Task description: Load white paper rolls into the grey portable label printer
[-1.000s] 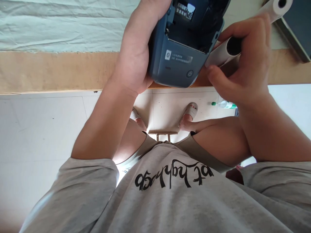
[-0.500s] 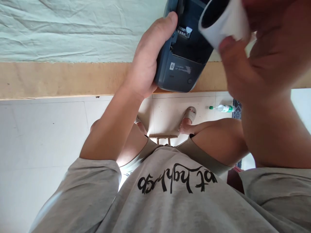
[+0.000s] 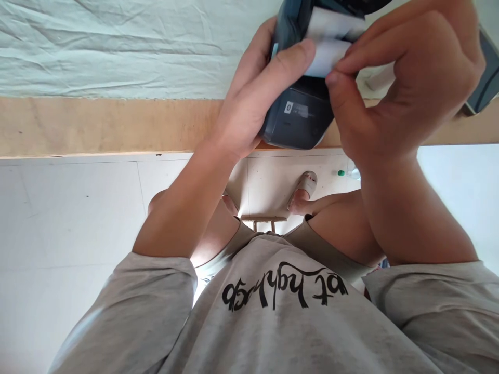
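A dark portable printer [image 3: 300,122], tilted over the table edge, is gripped by my left hand [image 3: 259,83]. Its fingers wrap around the side, and the thumb lies across the printer's open bay. Inside that bay sits a white paper roll [image 3: 323,59], somewhat blurred, with the thumb tip touching it. My right hand [image 3: 413,83] pinches the right edge of the paper between thumb and forefinger. The printer's top end runs out of view.
A table with a pale green cloth [image 3: 117,47] and a wooden edge [image 3: 117,127] lies before me. A dark boxy object [image 3: 485,72] is at the far right, partly behind my right hand. On the floor lie a plastic bottle [image 3: 353,173] and a small stool [image 3: 263,219] stands below.
The paper roll has moved left from beside the printer into its bay, carried by my right hand. My left thumb has shifted from the printer's rim over the bay.
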`<state>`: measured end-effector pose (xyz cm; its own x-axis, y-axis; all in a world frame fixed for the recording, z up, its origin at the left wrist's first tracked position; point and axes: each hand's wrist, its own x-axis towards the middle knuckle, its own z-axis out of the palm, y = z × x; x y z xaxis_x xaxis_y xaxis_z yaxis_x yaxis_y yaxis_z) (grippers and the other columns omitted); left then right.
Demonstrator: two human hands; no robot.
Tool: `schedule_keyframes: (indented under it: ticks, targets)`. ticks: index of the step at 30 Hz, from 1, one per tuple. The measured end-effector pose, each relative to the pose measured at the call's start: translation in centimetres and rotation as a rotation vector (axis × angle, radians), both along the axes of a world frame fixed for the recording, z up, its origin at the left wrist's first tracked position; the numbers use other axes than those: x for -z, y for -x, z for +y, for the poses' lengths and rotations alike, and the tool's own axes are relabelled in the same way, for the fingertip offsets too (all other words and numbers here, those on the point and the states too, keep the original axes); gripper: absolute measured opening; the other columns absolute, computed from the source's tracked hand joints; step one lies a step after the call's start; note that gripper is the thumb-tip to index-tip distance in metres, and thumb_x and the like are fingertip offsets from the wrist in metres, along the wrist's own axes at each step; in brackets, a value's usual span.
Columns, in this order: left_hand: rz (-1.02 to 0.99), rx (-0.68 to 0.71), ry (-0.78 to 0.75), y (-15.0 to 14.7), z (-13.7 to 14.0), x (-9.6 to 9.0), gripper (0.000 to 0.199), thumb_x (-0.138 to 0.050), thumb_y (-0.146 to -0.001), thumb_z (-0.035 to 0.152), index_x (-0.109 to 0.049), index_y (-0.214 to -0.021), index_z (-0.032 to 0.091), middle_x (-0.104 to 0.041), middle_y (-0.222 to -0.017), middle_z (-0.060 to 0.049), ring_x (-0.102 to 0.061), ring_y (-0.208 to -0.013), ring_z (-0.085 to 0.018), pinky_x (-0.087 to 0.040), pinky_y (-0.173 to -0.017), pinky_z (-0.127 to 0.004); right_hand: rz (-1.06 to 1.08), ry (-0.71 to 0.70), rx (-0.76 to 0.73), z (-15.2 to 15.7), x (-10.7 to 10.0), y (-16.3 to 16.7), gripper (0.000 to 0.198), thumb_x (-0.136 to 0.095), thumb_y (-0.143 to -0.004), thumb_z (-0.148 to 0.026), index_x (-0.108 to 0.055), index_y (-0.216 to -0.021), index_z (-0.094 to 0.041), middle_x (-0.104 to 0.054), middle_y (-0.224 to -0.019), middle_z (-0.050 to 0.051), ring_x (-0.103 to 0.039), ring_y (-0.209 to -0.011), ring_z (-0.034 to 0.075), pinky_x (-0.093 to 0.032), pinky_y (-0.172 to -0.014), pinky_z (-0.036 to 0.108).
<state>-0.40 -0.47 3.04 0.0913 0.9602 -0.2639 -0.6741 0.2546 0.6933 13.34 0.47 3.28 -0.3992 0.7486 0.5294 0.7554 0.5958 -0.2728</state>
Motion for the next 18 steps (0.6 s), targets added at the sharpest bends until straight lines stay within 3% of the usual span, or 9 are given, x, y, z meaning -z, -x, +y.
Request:
schedule_keyframes:
  ticks: [2,3,5,8,10,13,18]
  targets:
    - [0.085,-0.050,-0.130,-0.2,-0.1,0.1,0.012,-0.042,-0.074,0.011,-0.049,-0.073,0.020,-0.049,-0.067,0.001,-0.047,-0.064,-0.005,-0.034,-0.065,-0.019,-0.024,-0.038,-0.023,-0.3,0.0,-0.2,0.021,-0.038,-0.074,-0.030,-0.050,-0.083,-0.016,-0.050,-0.087,-0.007,-0.045,-0.093,-0.004,-0.037,-0.088,0.014]
    - [0.085,-0.046,-0.122,-0.2,-0.1,0.2,0.012,-0.043,-0.073,0.012,-0.050,-0.076,0.021,-0.050,-0.068,0.001,-0.050,-0.068,-0.006,-0.034,-0.066,-0.019,-0.029,-0.038,-0.016,-0.3,0.0,-0.2,0.022,-0.037,-0.074,-0.030,-0.050,-0.084,-0.016,-0.050,-0.087,-0.007,-0.045,-0.093,-0.004,-0.037,-0.086,0.013]
    - [0.058,-0.005,-0.062,0.1,0.2,0.5,0.010,-0.047,-0.073,0.023,-0.052,-0.081,0.024,-0.051,-0.068,0.000,-0.054,-0.079,-0.010,-0.037,-0.068,-0.018,-0.019,0.028,0.037,-0.1,-0.2,-0.3,0.028,-0.036,-0.075,-0.036,-0.051,-0.089,-0.016,-0.049,-0.090,-0.006,-0.045,-0.088,-0.005,-0.037,-0.080,0.011]
    - [0.028,0.092,0.019,0.9,1.3,1.3,0.030,-0.048,-0.070,0.046,-0.052,-0.094,0.029,-0.054,-0.069,-0.002,-0.054,-0.098,-0.016,-0.043,-0.076,-0.022,0.022,0.198,0.081,0.5,-0.7,-0.3,0.041,-0.038,-0.072,-0.045,-0.048,-0.101,-0.018,-0.048,-0.099,-0.007,-0.044,-0.080,-0.006,-0.035,-0.071,0.008]
    - [0.053,0.124,-0.003,1.5,2.1,1.9,0.042,-0.048,-0.066,0.055,-0.050,-0.101,0.031,-0.055,-0.071,-0.002,-0.053,-0.103,-0.017,-0.045,-0.080,-0.024,-0.020,0.253,0.074,0.9,-1.1,-0.3,0.044,-0.040,-0.070,-0.046,-0.045,-0.105,-0.020,-0.047,-0.103,-0.008,-0.046,-0.088,-0.003,-0.036,-0.073,0.008]
    - [0.145,0.155,-0.131,1.9,2.7,2.8,0.048,-0.048,-0.064,0.059,-0.048,-0.104,0.033,-0.056,-0.074,-0.002,-0.051,-0.106,-0.018,-0.046,-0.083,-0.027,-0.104,0.282,0.070,1.4,-1.4,-0.4,0.040,-0.036,-0.072,-0.043,-0.044,-0.105,-0.023,-0.047,-0.102,-0.012,-0.047,-0.101,0.001,-0.037,-0.082,0.012]
    - [0.214,0.201,-0.381,1.5,2.1,3.7,0.031,-0.053,-0.068,0.043,-0.050,-0.096,0.031,-0.054,-0.083,-0.001,-0.053,-0.099,-0.016,-0.046,-0.078,-0.025,-0.119,0.368,0.095,1.5,-1.6,-0.2,0.032,-0.033,-0.074,-0.037,-0.045,-0.102,-0.024,-0.051,-0.094,-0.013,-0.049,-0.086,-0.004,-0.031,-0.071,0.011]
